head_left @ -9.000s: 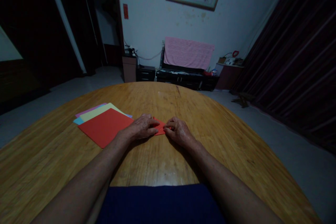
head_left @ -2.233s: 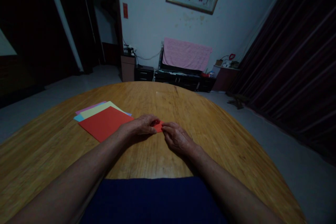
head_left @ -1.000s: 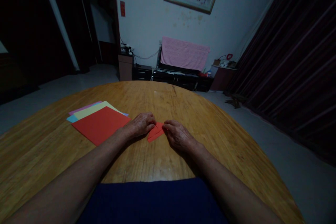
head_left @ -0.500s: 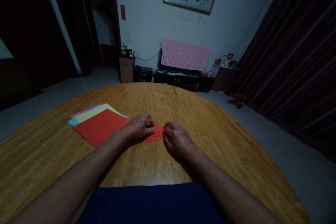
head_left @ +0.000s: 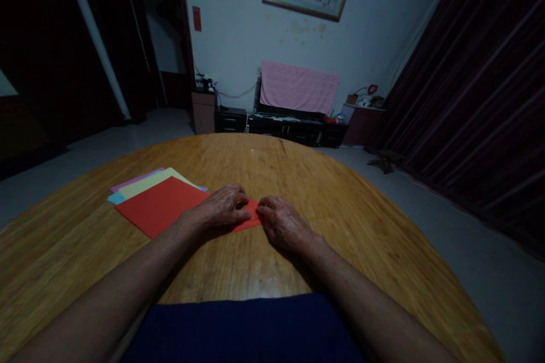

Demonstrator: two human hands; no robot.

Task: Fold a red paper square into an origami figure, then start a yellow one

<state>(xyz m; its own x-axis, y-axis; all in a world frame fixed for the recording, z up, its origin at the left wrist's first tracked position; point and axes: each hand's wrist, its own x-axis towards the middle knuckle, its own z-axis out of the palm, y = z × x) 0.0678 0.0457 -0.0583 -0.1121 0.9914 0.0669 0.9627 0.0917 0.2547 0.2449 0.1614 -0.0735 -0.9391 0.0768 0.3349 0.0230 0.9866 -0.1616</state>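
Note:
A small folded piece of red paper (head_left: pixel 252 218) lies on the wooden table between my hands, its crease lines showing. My left hand (head_left: pixel 225 205) rests at its left side, thumb and curled fingers holding the paper down. From the right, my right hand (head_left: pixel 281 222) covers the paper's right end, fingertips pinched together on it. Both hands hide parts of the folded paper. Beside my left forearm lies a large red sheet (head_left: pixel 164 204), on top of yellow (head_left: pixel 147 184), blue and purple sheets.
The round wooden table (head_left: pixel 332 198) spreads out around my hands. Beyond it stand a low black cabinet (head_left: pixel 293 130) and a screen-like shape under a pink cloth (head_left: pixel 298 88). A dark curtain (head_left: pixel 460 96) hangs on the right.
My right hand has moved a little left and now covers more of the folded paper's right end. My left hand stays nearly in place on the paper.

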